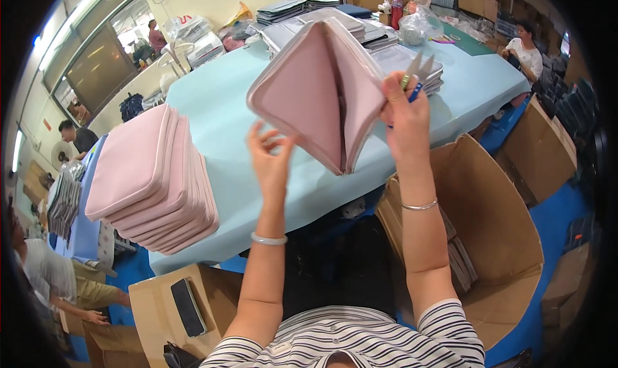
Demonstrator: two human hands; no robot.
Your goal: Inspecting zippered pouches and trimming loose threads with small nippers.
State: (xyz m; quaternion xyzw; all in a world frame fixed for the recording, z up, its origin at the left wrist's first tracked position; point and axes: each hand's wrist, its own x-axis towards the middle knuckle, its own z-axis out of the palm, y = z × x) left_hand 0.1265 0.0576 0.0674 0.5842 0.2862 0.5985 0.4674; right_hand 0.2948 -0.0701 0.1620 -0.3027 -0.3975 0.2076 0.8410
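A pink padded zip case (pixel 293 94) is held up over the pale blue table (pixel 235 210), tilted and gaping open along its middle. My right hand (pixel 402 117) grips its right edge, along with metal-bladed snips or scissors (pixel 412 78) with green and blue handles; whether these are one tool or two I cannot tell. My left hand (pixel 270 146) is beside the case's lower left edge, fingers curved and apart; any contact is unclear. A tall stack of similar pink cases (pixel 132 168) lies on the table to the left.
Stacked flat goods (pixel 283 14) and plastic bags lie at the table's back. Open cardboard boxes (pixel 496 239) stand below right; a dark phone (pixel 188 307) rests on cardboard lower left. Co-workers are at left (pixel 38 271) and right (pixel 524 59).
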